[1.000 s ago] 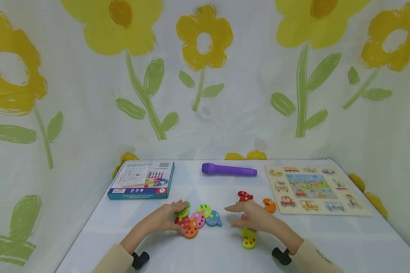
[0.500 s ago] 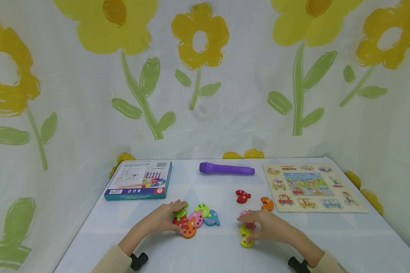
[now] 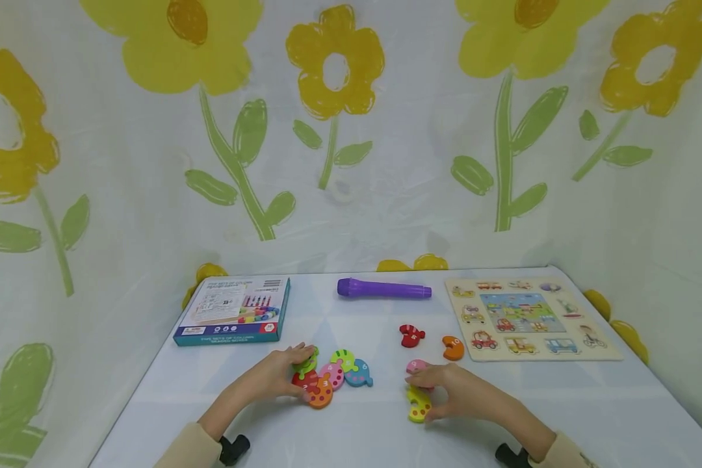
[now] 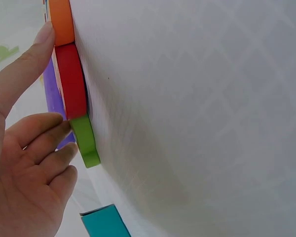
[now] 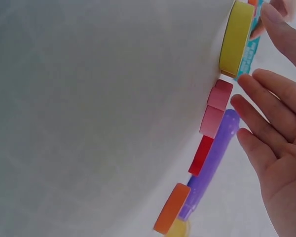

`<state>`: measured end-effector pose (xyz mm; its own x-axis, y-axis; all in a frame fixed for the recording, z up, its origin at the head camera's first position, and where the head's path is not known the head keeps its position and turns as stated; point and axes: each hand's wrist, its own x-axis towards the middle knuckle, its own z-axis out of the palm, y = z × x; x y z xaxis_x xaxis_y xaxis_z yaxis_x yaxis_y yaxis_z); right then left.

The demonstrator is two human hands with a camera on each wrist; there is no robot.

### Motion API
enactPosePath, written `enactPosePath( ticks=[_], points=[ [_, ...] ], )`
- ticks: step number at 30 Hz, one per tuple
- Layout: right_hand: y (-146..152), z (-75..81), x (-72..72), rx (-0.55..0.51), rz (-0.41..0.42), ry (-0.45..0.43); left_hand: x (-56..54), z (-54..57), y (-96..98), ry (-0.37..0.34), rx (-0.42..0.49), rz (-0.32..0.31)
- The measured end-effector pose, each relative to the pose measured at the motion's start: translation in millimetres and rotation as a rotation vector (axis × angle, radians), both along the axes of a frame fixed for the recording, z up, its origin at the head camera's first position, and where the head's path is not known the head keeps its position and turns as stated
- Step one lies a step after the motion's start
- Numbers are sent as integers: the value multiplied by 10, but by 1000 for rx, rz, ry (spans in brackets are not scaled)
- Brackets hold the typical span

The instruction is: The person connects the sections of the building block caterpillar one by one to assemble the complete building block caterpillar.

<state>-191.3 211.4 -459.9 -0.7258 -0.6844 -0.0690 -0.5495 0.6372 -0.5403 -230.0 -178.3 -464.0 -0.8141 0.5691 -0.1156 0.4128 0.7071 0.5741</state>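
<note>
Several round, numbered puzzle pieces lie linked in a wavy row: a green head (image 3: 307, 365), red, orange (image 3: 322, 395), pink (image 3: 331, 375), lime (image 3: 343, 358) and blue (image 3: 359, 373). My left hand (image 3: 269, 377) holds the head end, with the thumb against the orange piece's edge and fingertips by the green head. My right hand (image 3: 465, 393) has thumb and fingertips about a yellow puzzle piece (image 3: 419, 409), which lies on the table. Just beyond those fingers is a loose pink piece (image 3: 416, 366); its lower part is hidden by the hand.
A loose red piece (image 3: 411, 336) and an orange piece (image 3: 453, 348) lie past the right hand. Behind are a flat box (image 3: 234, 311), a purple toy microphone (image 3: 383, 288) and a wooden vehicle puzzle board (image 3: 532, 318). A flowered curtain (image 3: 415, 162) hangs behind the table.
My right hand has moved back from over the pink and red pieces to the yellow piece, uncovering the red one. The left hand stays on the linked row. The view has swung slightly right.
</note>
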Motion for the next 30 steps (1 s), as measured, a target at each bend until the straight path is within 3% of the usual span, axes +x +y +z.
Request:
enactPosePath(
  ticks=[16,30],
  points=[
    [-42,31,19,25,16,-2,-3,-7,-17,18,7,-18],
    [-62,11,17,95,33,74,-15,-8,-16,12,5,-9]
  ],
)
